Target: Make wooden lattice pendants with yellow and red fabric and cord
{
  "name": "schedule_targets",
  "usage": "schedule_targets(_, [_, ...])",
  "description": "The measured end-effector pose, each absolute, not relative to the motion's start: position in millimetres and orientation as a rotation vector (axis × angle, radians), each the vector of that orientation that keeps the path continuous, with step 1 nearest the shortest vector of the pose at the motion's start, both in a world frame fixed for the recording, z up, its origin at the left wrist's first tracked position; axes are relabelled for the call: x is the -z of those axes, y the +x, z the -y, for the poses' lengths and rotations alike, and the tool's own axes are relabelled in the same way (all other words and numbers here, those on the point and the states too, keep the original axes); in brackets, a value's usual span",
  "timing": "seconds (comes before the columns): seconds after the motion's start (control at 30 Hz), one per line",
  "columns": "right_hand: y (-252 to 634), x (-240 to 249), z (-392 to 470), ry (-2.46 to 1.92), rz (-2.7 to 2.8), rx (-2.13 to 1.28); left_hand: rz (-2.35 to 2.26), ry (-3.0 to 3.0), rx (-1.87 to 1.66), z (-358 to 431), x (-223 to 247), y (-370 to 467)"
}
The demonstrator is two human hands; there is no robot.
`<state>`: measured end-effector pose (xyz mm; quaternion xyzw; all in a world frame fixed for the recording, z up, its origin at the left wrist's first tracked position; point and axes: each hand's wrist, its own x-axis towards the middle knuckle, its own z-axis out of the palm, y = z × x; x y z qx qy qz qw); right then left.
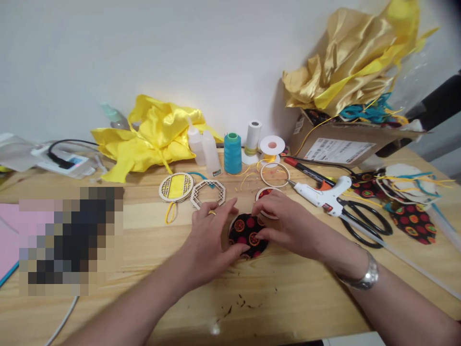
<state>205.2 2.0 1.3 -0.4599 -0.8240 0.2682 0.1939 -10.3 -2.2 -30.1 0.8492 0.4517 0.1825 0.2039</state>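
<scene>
A round piece of black fabric with red and orange circles [248,235] lies on the wooden table between my hands. At its left edge is my left hand [212,235], thumb resting on the fabric and fingers spread apart. My right hand [284,221] bends over the right side, its thumb and index finger at the cloth in a loose pinch. Just behind the right fingers, partly covered by them, sits a pale ring with red patterned fabric [264,194]. An octagonal wooden lattice frame [194,197] stands out beyond my left fingers.
Behind are a round lattice piece [166,188], yellow cloth [151,139], teal thread [233,154], bottles and an empty hoop [262,179]. To the right lie a glue gun [320,196], black scissors [382,224] and a cardboard box [331,142].
</scene>
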Motion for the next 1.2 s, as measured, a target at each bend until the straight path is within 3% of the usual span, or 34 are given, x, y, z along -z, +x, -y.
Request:
schedule_targets(0.4, [196.0, 6.2, -0.2, -1.29, 2.352, -0.651, -1.254, 2.322, -0.517, 1.4, 29.7, -8.1])
schedule_targets(0.83, [193.4, 9.9, 3.1, -1.157, 2.374, -0.849, -1.254, 2.335, -0.563, -0.2, 33.3, -6.6])
schedule_targets(1.2, [193.4, 11.6, 2.8, -1.145, 2.409, -0.828, -1.238, 2.336, -0.573, -0.8, 33.0, -6.8])
